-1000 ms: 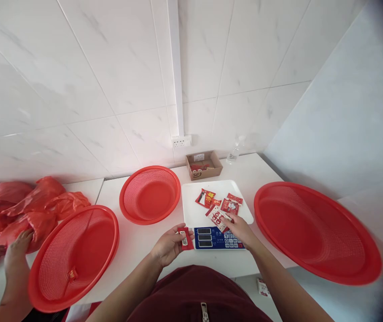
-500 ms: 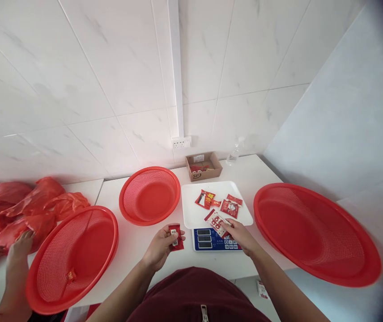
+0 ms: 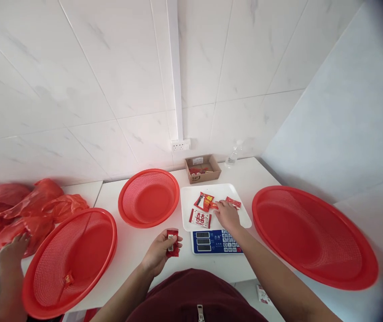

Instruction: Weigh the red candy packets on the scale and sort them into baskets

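My left hand (image 3: 159,252) is closed around a small red packet (image 3: 172,241), held over the white table left of the scale. My right hand (image 3: 227,214) lies palm down on the scale's white tray (image 3: 188,197), fingers curled over a red packet that it covers; whether it grips it I cannot tell. On the tray lie a white-and-red packet (image 3: 200,218), a red-yellow packet (image 3: 203,201) and another red packet (image 3: 233,202). The scale's blue keypad (image 3: 215,241) faces me.
A small red mesh basket (image 3: 149,197) sits left of the scale, a larger one (image 3: 69,261) at near left with one packet inside, and a big one (image 3: 312,235) at right. A cardboard box (image 3: 202,168) and bottle (image 3: 232,155) stand by the wall. Another person's hands (image 3: 8,255) touch red plastic bags (image 3: 27,210).
My right hand moved from the tray's front edge further onto the tray, and the white-and-red packet now lies at the tray's left front. My left hand drew back left with its packet.
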`<act>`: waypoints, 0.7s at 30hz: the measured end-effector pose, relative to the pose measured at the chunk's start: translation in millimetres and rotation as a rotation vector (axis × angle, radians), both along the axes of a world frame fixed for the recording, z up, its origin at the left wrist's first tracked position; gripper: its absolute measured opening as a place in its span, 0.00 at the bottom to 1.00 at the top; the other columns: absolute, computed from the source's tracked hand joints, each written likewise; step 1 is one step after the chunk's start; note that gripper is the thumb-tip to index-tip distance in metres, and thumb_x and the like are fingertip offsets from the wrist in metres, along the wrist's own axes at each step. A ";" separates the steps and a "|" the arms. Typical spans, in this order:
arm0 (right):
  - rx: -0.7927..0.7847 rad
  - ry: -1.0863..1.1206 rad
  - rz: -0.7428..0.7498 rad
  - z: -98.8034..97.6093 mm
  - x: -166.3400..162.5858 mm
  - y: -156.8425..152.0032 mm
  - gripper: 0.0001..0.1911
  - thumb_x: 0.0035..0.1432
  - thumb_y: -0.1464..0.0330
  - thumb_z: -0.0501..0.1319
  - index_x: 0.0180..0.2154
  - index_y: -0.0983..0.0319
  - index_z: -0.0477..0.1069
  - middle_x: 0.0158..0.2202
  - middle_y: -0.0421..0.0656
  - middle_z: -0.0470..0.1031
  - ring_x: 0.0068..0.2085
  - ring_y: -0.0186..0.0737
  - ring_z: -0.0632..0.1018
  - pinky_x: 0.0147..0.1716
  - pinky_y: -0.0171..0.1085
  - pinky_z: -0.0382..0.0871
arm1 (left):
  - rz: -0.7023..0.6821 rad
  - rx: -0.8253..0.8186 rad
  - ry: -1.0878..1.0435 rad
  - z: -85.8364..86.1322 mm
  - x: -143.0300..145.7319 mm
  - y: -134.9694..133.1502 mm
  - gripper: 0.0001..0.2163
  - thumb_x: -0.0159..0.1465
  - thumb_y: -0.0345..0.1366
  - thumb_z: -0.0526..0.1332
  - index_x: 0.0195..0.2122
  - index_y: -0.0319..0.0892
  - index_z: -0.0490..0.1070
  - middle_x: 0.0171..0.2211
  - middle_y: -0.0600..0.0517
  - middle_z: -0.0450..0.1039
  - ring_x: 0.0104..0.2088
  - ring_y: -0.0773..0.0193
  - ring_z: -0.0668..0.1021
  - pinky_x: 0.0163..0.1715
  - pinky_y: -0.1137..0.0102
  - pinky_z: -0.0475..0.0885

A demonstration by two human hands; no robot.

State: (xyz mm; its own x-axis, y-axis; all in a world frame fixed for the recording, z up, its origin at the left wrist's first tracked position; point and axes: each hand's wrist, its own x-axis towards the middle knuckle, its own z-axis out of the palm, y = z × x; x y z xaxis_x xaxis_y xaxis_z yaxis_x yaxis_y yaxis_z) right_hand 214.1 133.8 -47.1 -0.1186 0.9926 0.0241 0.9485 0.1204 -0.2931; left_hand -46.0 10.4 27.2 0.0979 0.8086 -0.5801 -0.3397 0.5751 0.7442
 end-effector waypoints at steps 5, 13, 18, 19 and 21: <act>-0.028 0.012 0.051 -1.9 -5.2 8.1 0.16 0.57 0.71 0.54 0.46 0.62 0.73 0.47 0.48 0.74 0.49 0.49 0.70 0.47 0.42 0.62 | 0.009 0.001 0.001 -0.5 -5.4 -5.3 0.21 0.51 0.42 0.69 0.42 0.41 0.67 0.34 0.50 0.75 0.31 0.67 0.76 0.29 0.72 0.67; -0.427 1.123 -0.164 31.8 -27.9 -20.2 0.17 0.58 0.57 0.54 0.42 0.60 0.71 0.38 0.45 0.76 0.40 0.43 0.76 0.39 0.41 0.70 | -0.010 0.023 -0.044 8.2 1.8 -1.4 0.24 0.49 0.42 0.70 0.45 0.43 0.66 0.34 0.52 0.73 0.30 0.67 0.76 0.32 0.70 0.67; -0.683 1.281 0.000 65.9 -49.1 -72.8 0.22 0.55 0.52 0.57 0.44 0.60 0.69 0.28 0.41 0.75 0.30 0.38 0.74 0.31 0.37 0.67 | -0.160 0.029 0.038 19.4 21.6 7.3 0.23 0.48 0.48 0.69 0.41 0.40 0.68 0.30 0.53 0.72 0.28 0.68 0.74 0.31 0.70 0.67; -0.658 1.217 0.043 69.7 -52.8 -81.7 0.22 0.55 0.52 0.56 0.45 0.59 0.69 0.27 0.40 0.74 0.29 0.38 0.74 0.31 0.37 0.67 | -0.214 0.035 0.083 20.2 25.7 8.3 0.22 0.49 0.49 0.68 0.38 0.39 0.68 0.29 0.53 0.72 0.26 0.69 0.73 0.29 0.71 0.66; -0.598 1.105 0.104 72.5 -58.8 -96.0 0.22 0.56 0.52 0.55 0.45 0.60 0.68 0.26 0.39 0.73 0.29 0.38 0.73 0.32 0.38 0.66 | -0.317 0.051 0.168 19.4 32.8 8.9 0.22 0.49 0.53 0.66 0.33 0.39 0.68 0.25 0.54 0.71 0.23 0.71 0.70 0.24 0.73 0.63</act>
